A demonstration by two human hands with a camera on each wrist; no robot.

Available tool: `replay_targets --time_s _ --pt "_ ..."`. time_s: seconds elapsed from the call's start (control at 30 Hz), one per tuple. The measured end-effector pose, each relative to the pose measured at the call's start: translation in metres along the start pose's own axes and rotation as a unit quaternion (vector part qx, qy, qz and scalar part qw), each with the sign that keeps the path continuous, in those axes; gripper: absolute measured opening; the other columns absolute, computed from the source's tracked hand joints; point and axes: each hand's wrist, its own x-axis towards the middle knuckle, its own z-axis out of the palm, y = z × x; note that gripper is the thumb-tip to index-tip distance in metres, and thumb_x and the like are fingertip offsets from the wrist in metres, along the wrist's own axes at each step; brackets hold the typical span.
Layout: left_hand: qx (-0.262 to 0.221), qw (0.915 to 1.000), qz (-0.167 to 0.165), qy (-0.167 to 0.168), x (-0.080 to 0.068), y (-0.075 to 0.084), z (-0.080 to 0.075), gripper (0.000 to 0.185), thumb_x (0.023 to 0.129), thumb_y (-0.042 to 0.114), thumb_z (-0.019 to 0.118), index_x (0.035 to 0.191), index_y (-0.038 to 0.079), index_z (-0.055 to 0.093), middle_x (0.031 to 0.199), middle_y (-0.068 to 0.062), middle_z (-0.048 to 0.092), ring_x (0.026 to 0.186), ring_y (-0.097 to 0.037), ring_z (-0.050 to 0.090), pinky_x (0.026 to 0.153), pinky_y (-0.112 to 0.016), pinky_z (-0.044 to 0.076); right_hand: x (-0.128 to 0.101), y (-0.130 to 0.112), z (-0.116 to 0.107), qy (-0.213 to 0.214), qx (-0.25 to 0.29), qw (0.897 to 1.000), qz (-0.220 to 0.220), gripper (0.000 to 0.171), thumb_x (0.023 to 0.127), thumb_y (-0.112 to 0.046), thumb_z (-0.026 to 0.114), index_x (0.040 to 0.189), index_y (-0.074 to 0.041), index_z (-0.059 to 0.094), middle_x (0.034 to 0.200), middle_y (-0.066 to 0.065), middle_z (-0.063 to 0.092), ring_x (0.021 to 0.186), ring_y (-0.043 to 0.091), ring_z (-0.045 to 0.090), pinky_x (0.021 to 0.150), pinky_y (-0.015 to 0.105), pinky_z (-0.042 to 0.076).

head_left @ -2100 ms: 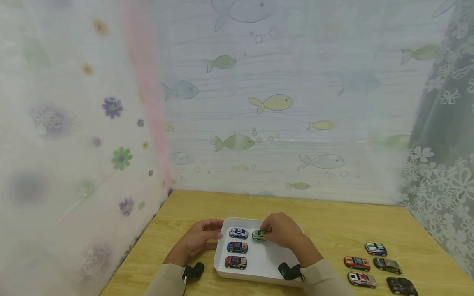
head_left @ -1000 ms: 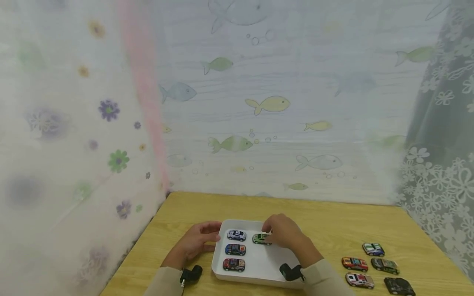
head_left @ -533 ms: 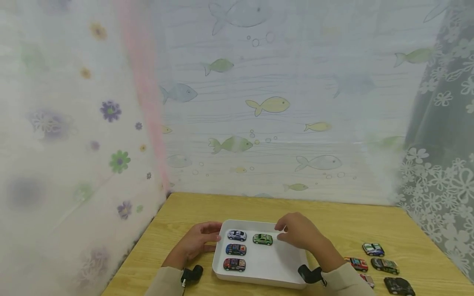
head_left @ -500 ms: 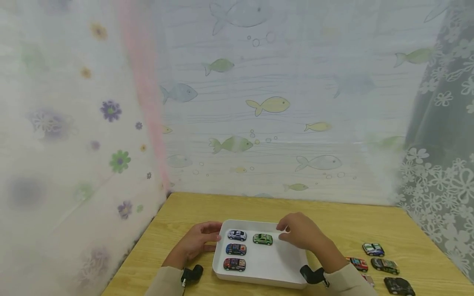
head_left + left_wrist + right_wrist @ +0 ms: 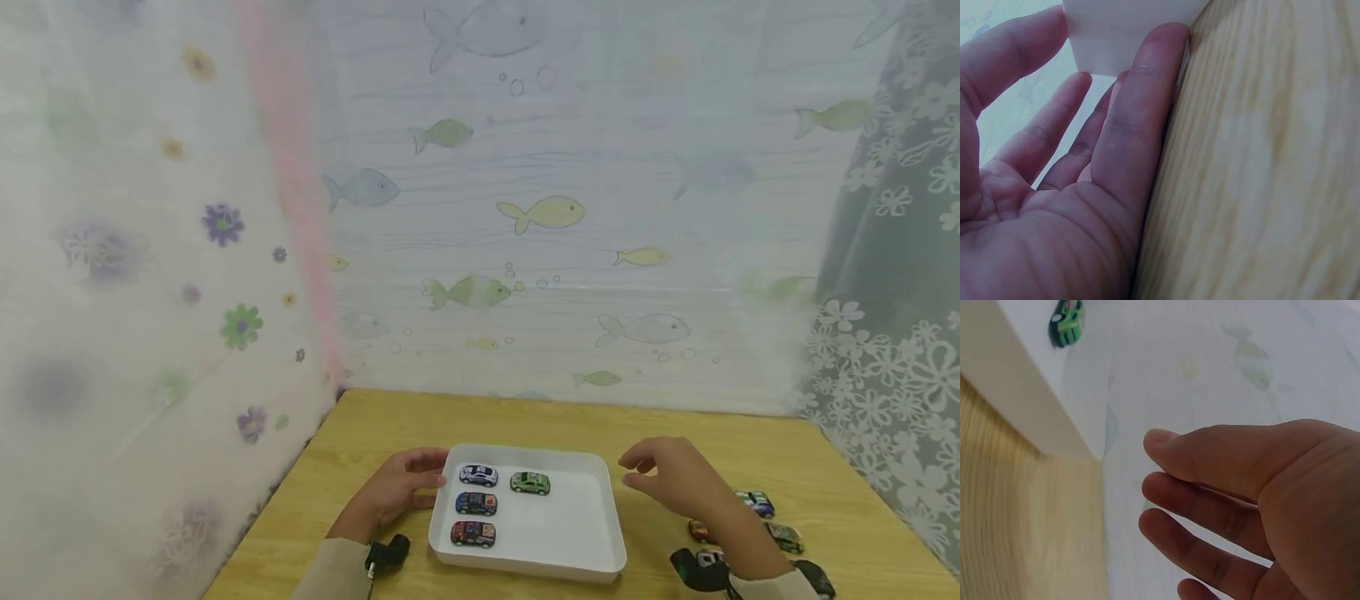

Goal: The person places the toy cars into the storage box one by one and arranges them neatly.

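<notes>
The wooden worktop carries a white tray. The left hand rests against the tray's left wall, grip relaxed. The right hand hovers beside the tray, grip loose, empty. The green toy car sits inside the tray, beside three others.

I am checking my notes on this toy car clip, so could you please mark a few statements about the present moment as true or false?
1. The white tray holds four toy cars. True.
2. The right hand grips the green car. False: the hand holds nothing, is beside the tray and apart from the car.
3. The left hand touches the tray's left side. True.
4. The green car sits outside the tray on the wooden table. False: it lies inside the tray.
5. More toy cars lie on the table to the right of the tray. True.
</notes>
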Motion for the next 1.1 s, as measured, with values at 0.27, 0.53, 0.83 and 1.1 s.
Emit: replay_targets --time_s 0.27,0.53,0.83,1.1 --pt "0.004 1.0000 0.005 -0.001 0.000 0.005 -0.003 0.056 0.097 0.012 0.073 0.147 0.001 0.051 0.147 -0.019 0.056 0.120 -0.026 0.065 0.094 -0.045 0.061 -0.016 0.018 -0.024 -0.002 0.024 1.000 0.013 0.024 0.091 -0.027 0.080 0.111 -0.015 0.078 0.110 0.002 0.077 0.095 0.020 0.069 0.080 0.045 0.061" --pt "0.007 1.0000 0.004 -0.003 0.002 0.002 -0.004 0.054 0.096 0.012 0.074 0.145 0.003 0.054 0.146 -0.018 0.058 0.121 -0.026 0.065 0.094 -0.047 0.061 -0.036 0.049 -0.042 -0.051 0.047 0.997 0.040 0.037 0.092 -0.032 0.078 0.121 -0.010 0.075 0.120 0.009 0.074 0.098 0.021 0.072 0.079 0.040 0.062" --pt "-0.002 1.0000 0.003 -0.009 -0.001 -0.003 0.000 0.055 0.097 0.009 0.072 0.147 0.000 0.051 0.147 -0.020 0.055 0.120 -0.026 0.065 0.093 -0.046 0.061 -0.045 0.080 -0.049 -0.137 0.147 0.978 0.056 0.046 0.092 -0.023 0.079 0.127 0.005 0.069 0.123 0.024 0.070 0.099 0.031 0.072 0.074 0.027 0.061" --pt "-0.003 1.0000 0.003 -0.003 0.001 -0.001 -0.001 0.052 0.097 0.011 0.073 0.145 0.003 0.054 0.143 -0.017 0.059 0.118 -0.025 0.066 0.093 -0.046 0.061 -0.049 0.093 -0.051 -0.173 0.167 0.967 0.083 0.041 0.089 -0.012 0.079 0.123 0.008 0.069 0.118 0.025 0.071 0.101 0.038 0.069 0.079 0.042 0.062"
